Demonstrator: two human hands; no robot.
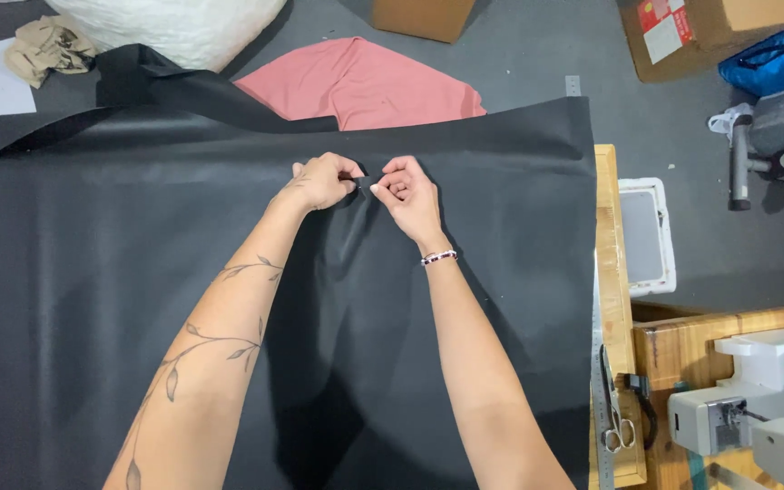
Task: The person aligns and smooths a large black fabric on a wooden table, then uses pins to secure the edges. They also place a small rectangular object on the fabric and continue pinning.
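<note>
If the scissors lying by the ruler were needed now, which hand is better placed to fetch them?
Probably the right hand. The scissors lie on the wooden table edge on that side, while the left hand would have to cross over. Both hands pinch the black fabric together.

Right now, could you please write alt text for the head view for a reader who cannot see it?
Both hands, the left hand and the right hand, pinch a small fold in a large black fabric sheet spread over a table. A pink cloth lies beyond it; scissors rest at the right edge.
</note>
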